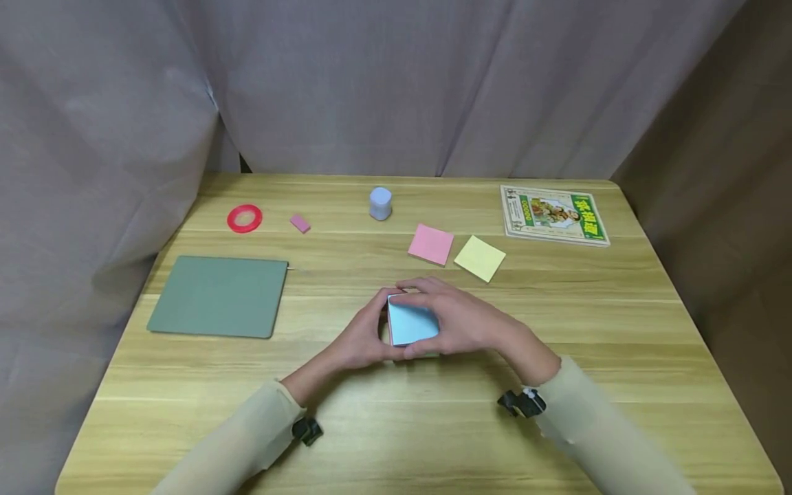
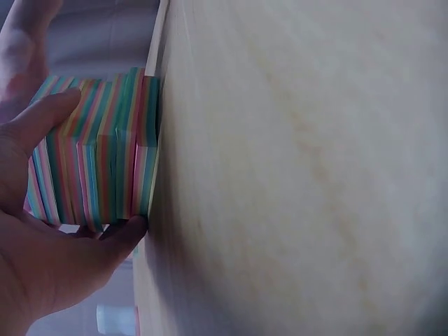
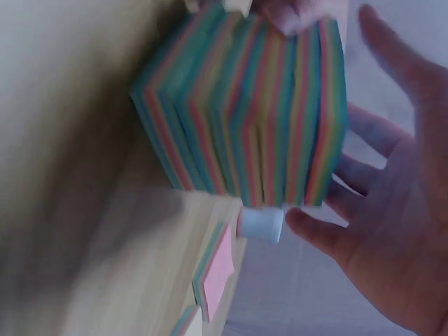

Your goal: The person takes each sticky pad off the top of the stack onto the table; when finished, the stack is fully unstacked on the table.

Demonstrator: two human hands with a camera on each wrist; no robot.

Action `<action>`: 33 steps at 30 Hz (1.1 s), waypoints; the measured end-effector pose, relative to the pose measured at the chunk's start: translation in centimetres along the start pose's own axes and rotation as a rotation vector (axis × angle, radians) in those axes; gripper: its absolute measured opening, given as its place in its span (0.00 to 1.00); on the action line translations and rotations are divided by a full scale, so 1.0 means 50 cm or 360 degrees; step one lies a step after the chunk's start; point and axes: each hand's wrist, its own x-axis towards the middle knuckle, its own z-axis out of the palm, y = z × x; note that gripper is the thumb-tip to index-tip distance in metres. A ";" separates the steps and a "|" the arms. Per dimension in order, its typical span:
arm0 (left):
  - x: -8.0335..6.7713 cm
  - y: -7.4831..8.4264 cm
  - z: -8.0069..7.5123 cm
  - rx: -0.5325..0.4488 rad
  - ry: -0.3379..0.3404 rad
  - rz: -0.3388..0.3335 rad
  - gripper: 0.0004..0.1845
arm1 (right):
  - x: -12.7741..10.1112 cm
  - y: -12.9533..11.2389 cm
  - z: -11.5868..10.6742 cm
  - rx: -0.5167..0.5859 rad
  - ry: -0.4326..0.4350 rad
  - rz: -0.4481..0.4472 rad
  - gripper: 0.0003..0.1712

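Note:
A tall stack of sticky note pads (image 1: 413,324) with a light blue top sheet stands on the table in front of me. Its sides show pink, green, yellow and blue stripes in both wrist views, and the pads are slightly uneven. My left hand (image 1: 364,338) grips the stack from the left, thumb on the near side and fingers round the far side (image 2: 56,262). The right hand (image 1: 467,322) arches over the top from the right. In the right wrist view its spread thumb and fingers (image 3: 406,196) stand about the stack's upper end, with a gap at the thumb.
Behind the stack lie a pink sticky note pad (image 1: 431,245) and a yellow one (image 1: 480,258). Further back are a pale rounded container (image 1: 380,203), a pink eraser (image 1: 300,223) and a red tape roll (image 1: 245,218). A green notebook (image 1: 218,297) lies left, an illustrated booklet (image 1: 555,214) back right.

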 end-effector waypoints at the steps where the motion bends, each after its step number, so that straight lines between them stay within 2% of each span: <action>1: -0.001 0.000 0.000 -0.0001 -0.0003 0.0000 0.48 | -0.005 -0.005 0.007 -0.0016 -0.0004 -0.0006 0.47; 8: 0.000 -0.004 0.002 -0.0022 0.0001 -0.0005 0.46 | -0.012 -0.012 0.030 -0.0092 0.0076 -0.0041 0.44; 14: -0.001 -0.006 0.002 -0.0006 0.0013 0.0022 0.46 | -0.012 -0.015 0.025 -0.0158 0.0100 -0.0041 0.42; 21: 0.002 -0.008 0.006 -0.0048 0.0024 0.0043 0.46 | -0.040 -0.006 -0.009 -0.0019 0.0214 0.0105 0.42; 23: -0.001 0.015 0.002 -0.0050 0.0036 0.0007 0.46 | -0.056 0.013 -0.025 0.0023 0.0293 0.0194 0.43; 28: -0.001 0.017 0.000 -0.0028 0.0054 -0.0044 0.47 | -0.107 0.112 -0.060 0.0041 0.0475 0.0534 0.46; 30: 0.002 -0.005 0.004 -0.0010 0.0052 -0.0046 0.48 | -0.132 0.161 -0.067 0.0015 0.0522 0.0659 0.46; 33: 0.001 -0.005 0.005 -0.0010 0.0048 -0.0050 0.48 | -0.167 0.226 -0.065 -0.0064 0.0561 0.0794 0.46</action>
